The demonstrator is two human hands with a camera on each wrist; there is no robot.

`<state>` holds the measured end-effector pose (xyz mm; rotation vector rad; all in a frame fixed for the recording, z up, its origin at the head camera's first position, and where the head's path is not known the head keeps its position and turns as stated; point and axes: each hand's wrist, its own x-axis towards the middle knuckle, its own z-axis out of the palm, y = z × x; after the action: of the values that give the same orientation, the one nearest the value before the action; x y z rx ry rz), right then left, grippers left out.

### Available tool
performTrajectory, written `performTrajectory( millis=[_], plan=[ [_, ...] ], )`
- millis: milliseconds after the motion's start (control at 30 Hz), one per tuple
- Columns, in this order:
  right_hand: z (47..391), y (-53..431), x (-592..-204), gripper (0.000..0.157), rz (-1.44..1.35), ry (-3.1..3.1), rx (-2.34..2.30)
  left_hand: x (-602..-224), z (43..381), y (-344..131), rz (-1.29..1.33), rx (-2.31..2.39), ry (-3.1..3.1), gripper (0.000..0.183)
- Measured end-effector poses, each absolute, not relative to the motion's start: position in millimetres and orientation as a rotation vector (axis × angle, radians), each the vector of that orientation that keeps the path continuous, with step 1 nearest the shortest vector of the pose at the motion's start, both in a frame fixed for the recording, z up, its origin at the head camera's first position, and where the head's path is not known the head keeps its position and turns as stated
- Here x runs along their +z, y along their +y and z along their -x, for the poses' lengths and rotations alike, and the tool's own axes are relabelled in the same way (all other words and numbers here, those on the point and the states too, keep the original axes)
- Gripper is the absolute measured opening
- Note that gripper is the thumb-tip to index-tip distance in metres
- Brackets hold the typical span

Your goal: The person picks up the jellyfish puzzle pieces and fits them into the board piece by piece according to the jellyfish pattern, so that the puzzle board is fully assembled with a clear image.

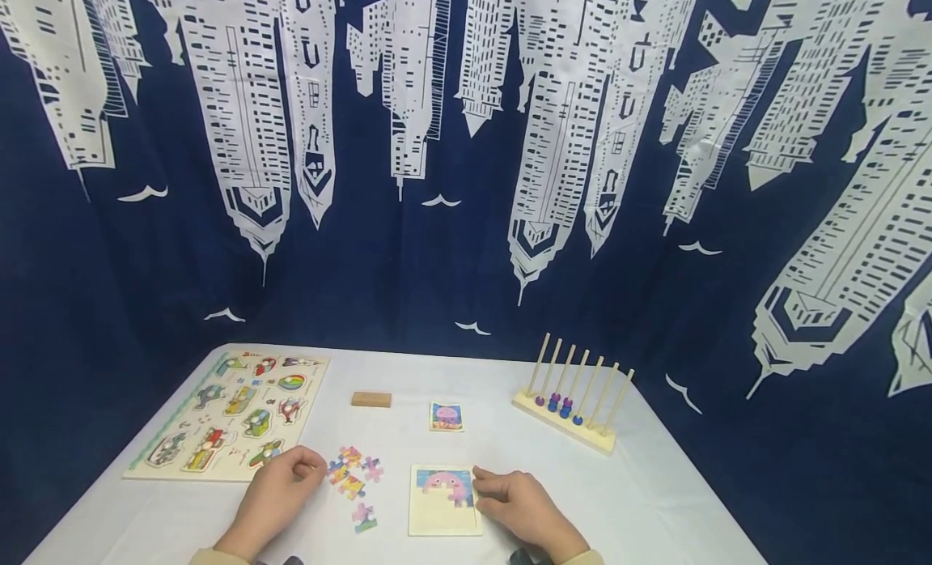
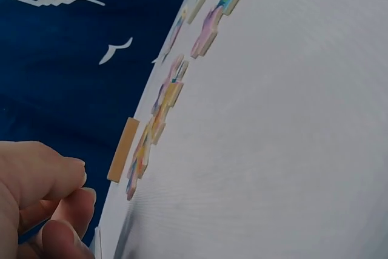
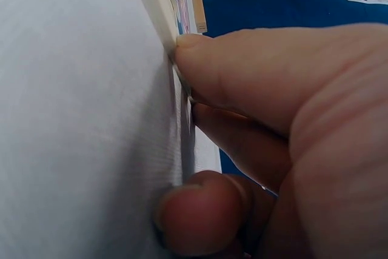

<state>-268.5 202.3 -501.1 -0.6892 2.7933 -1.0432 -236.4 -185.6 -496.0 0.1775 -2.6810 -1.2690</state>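
My left hand (image 1: 282, 494) is just left of a loose cluster of jigsaw pieces (image 1: 351, 486), its fingers loosely bent with nothing visible between them. One pink and green jigsaw piece (image 1: 364, 517) lies apart, nearer the front. In the left wrist view the thumb and fingertips (image 2: 85, 195) stand clear of the pieces. The cream puzzle tray (image 1: 444, 523) holds joined pieces (image 1: 446, 484) showing part of a pink creature on blue along its top. My right hand (image 1: 523, 507) rests beside the tray, its thumb and a finger touching the right edge.
A small picture card (image 1: 446, 417) with a pink creature lies behind the tray. Left of it sits a wooden block (image 1: 371, 399). A peg board (image 1: 218, 423) with vehicle pictures covers the left side. At the back right stands a bead-and-rod stacker (image 1: 571, 419).
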Motion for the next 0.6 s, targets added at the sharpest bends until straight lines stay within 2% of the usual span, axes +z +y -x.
performTrajectory(
  millis=[600],
  plan=[
    [268.2,202.2,-500.9,0.034,0.696,2.809,-1.02,-503.2,233.5,-179.9,-0.136,-1.036,-2.758,0.009]
  ],
)
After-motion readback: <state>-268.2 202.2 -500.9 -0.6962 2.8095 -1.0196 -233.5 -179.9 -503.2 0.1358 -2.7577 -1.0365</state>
